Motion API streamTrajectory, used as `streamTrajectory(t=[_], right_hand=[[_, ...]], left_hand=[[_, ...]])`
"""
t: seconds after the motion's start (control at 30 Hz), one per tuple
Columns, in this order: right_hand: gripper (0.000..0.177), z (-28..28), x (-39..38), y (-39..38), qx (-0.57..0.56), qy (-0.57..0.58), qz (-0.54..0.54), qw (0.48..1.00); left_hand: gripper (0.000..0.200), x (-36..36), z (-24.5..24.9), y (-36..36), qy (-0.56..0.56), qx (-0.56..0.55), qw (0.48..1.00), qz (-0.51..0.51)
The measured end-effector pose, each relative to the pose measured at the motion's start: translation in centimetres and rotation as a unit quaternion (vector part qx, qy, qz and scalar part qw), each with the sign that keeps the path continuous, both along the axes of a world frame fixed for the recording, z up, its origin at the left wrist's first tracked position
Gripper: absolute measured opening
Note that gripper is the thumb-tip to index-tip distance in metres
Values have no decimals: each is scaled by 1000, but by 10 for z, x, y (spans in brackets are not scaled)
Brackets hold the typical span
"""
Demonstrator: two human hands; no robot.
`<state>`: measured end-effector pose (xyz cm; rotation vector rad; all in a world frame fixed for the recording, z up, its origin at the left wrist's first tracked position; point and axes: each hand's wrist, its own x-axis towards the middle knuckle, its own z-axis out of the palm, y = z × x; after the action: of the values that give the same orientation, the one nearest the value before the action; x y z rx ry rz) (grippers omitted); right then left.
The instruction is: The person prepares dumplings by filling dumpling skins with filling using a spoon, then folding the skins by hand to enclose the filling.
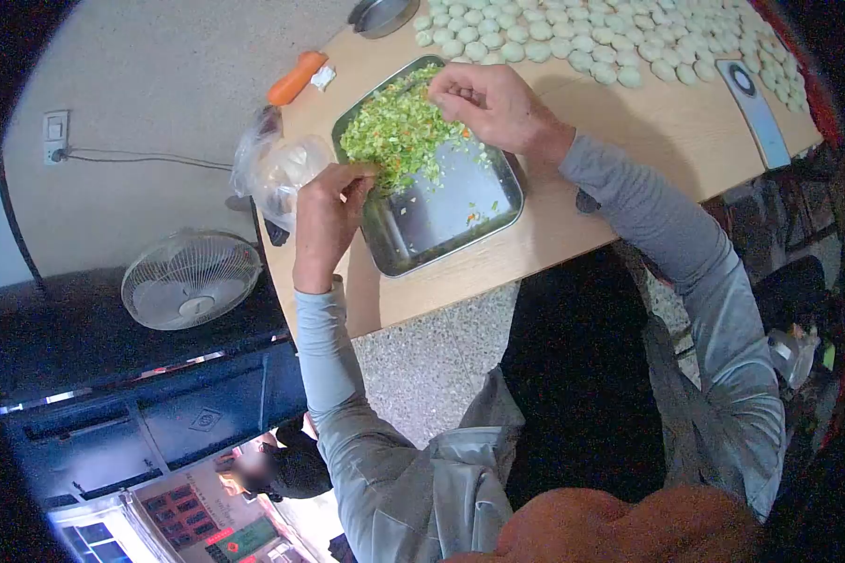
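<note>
A rectangular metal tray (441,218) lies at an angle on the table, its upper part filled with finely chopped green vegetables (394,127) flecked with orange. The lower part shows bare metal with scattered bits. My left hand (332,202) is bent over the tray's left rim, fingertips closed at the edge of the chopped vegetables. Over the upper right of the heap, my right hand (490,105) has its fingers curled into a pinch. What either hand holds, if anything, is hidden by the fingers.
Many pale round dough pieces (554,33) cover the table's far side. Around the tray are a carrot (297,79), a clear plastic bag (277,174), a metal bowl (383,17) and a phone-like slab (756,113). A fan (192,280) stands left. Another person (296,464) appears lower left.
</note>
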<state>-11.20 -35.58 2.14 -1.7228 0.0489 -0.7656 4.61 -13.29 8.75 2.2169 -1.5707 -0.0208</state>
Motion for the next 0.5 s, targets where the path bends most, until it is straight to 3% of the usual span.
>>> streamTrajectory(t=[0.5], right_hand=[[16, -1, -1, 4, -123, -20, -41, 991]], left_hand=[[20, -19, -37, -40, -89, 12, 996, -14]])
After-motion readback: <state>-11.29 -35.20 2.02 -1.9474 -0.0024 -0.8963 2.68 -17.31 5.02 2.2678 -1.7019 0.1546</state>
